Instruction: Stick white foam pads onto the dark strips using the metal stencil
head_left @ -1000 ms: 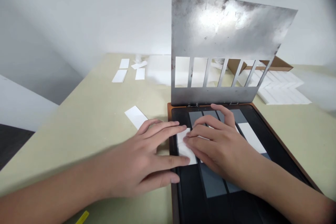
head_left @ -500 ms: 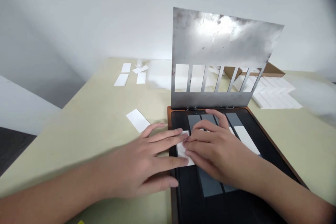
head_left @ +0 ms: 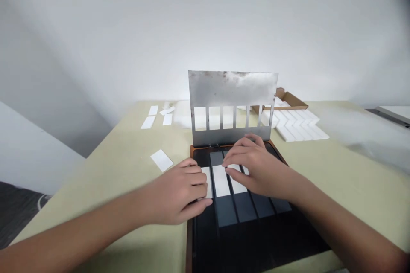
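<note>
Across the lower half of the view, a pale yellow-green table (head_left: 352, 166). Nearest on it, a black tray (head_left: 237, 247) edged in orange-brown, plain and dark toward the front. Deeper in, grey strips (head_left: 227, 212) side by side, with narrow dark gaps between. Across the tray's middle, a row of white cards (head_left: 239, 185), at least three showing, those to the right partly covered by fingers.

Over the tray's left edge, the left hand (head_left: 188, 190), fingers curled, thumb stretched toward the near end of the leftmost card (head_left: 207, 181); grip half closed, with no telling whether pinching the card, touching it or merely covering part of it. Above the row from the right, the right hand (head_left: 251, 162), palm down, fingertips close to the thumb at the far right edge of the second card (head_left: 221, 181); grip loosely narrowed, contact or hold impossible to tell.

Left of the tray, a loose card (head_left: 162, 160), lying askew. At the tray's back edge, upright, a metal plate (head_left: 233, 83) with six rectangular openings. Behind to the right, a zigzag white stack (head_left: 299, 126), then an open cardboard box (head_left: 296, 101). Far left, small white pieces (head_left: 147, 122). Farthest, a pale wall (head_left: 256, 17).
</note>
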Demonstrator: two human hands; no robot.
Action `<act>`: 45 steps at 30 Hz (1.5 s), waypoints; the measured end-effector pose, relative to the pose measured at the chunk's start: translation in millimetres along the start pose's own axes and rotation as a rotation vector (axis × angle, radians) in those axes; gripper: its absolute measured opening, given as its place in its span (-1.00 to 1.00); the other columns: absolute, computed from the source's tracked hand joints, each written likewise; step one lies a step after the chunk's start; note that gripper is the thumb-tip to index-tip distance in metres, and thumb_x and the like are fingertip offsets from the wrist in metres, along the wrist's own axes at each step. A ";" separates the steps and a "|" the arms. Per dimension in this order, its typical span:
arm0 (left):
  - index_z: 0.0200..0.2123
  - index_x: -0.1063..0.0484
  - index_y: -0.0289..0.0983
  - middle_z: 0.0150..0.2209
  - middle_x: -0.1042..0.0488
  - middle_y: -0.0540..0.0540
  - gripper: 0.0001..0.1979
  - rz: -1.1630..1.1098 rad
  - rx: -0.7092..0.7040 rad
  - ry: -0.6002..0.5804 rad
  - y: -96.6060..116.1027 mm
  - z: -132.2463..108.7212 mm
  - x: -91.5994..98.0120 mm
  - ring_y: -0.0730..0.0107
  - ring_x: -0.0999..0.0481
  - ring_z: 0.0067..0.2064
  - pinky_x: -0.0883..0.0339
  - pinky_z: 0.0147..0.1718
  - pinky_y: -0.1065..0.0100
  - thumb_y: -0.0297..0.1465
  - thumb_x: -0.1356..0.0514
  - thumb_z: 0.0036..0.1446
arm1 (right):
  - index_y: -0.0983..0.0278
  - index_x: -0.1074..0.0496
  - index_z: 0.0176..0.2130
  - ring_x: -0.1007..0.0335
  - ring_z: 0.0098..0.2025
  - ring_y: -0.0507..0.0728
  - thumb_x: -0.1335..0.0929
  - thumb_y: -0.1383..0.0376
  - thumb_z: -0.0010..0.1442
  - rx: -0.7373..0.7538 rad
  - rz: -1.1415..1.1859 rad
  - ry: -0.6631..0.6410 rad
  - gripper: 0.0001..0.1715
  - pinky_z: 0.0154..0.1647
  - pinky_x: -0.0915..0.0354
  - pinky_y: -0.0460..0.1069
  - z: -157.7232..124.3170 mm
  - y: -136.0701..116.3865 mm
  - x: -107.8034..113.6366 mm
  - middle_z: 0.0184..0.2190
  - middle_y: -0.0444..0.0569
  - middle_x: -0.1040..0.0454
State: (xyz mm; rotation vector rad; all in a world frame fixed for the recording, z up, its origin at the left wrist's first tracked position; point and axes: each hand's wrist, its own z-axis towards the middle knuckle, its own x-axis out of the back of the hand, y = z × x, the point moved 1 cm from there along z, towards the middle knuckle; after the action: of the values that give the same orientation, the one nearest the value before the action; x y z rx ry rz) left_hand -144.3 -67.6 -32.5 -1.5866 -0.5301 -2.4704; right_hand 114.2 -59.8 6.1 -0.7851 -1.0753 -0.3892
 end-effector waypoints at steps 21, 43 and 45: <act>0.27 -0.46 -0.24 0.20 -0.59 -0.11 -0.63 -0.017 0.020 0.017 -0.4 -12.7 -22.2 0.02 -0.42 0.24 0.04 0.23 0.05 -0.29 -0.15 0.49 | 0.25 -0.41 0.28 -0.25 0.29 0.30 -0.37 -0.21 0.38 0.110 -0.076 -0.147 -0.23 0.51 0.23 0.35 -15.5 13.0 -33.9 0.20 0.05 -0.49; 0.26 -0.51 -0.32 0.31 -0.51 -0.01 -0.35 0.088 -0.212 -0.130 9.3 -1.2 -11.2 0.10 -0.45 0.11 -0.16 0.04 0.10 0.09 -0.04 0.50 | 0.21 -0.57 0.09 -0.32 0.10 0.24 -0.30 0.20 0.54 0.095 -0.074 -0.050 -0.70 0.40 0.11 0.28 -8.7 15.3 -46.7 0.04 -0.09 -0.62; 0.26 -0.51 -0.34 0.31 -0.51 -0.02 -0.33 0.084 -0.183 -0.115 8.0 -1.5 -11.1 0.10 -0.43 0.09 -0.14 0.05 0.10 0.11 -0.04 0.49 | 0.21 -0.52 0.19 -0.30 0.09 0.25 -0.25 0.29 0.55 0.076 -0.048 -0.059 -0.64 0.38 0.09 0.29 -9.3 15.0 -45.5 0.01 -0.07 -0.63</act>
State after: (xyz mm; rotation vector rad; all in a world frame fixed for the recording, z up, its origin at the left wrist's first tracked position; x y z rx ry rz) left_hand -138.3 -76.2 -41.4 -1.7871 -0.2520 -2.4364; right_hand 109.4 -60.3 -42.5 -0.7078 -1.1594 -0.3652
